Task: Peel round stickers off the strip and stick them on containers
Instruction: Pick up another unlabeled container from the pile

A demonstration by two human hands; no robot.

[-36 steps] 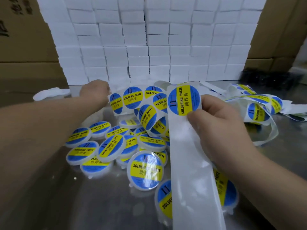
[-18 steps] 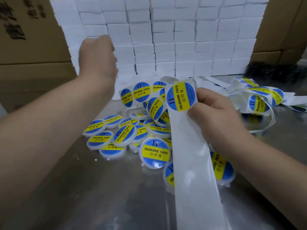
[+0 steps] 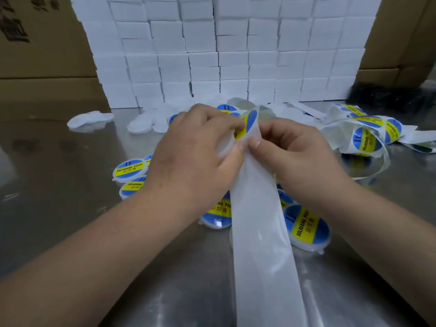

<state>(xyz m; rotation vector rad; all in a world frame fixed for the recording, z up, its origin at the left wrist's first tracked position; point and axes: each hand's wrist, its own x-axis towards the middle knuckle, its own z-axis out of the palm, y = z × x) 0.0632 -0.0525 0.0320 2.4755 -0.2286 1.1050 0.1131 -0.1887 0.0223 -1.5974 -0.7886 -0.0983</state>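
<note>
My left hand (image 3: pixel 193 156) holds a plain white round container (image 3: pixel 225 143) against the top of the white backing strip (image 3: pixel 259 232). A blue and yellow round sticker (image 3: pixel 246 125) curls off the strip's top edge between my two hands. My right hand (image 3: pixel 292 152) pinches the strip just below that sticker, thumb tip beside my left thumb. The strip's bare length runs down toward me. Several labelled containers (image 3: pixel 305 226) lie on the metal table under and around my hands, partly hidden.
A wall of stacked white boxes (image 3: pixel 226 55) stands at the back, with cardboard cartons (image 3: pixel 35 43) on both sides. Unlabelled white containers (image 3: pixel 90 118) lie at the back left. Coiled sticker strip (image 3: pixel 368 138) lies at the right. The steel table (image 3: pixel 70 208) shows bare at the left.
My left hand has come down from the box stack to the strip, now with a white container in it. The sticker at the strip's top has curled forward between both hands.
</note>
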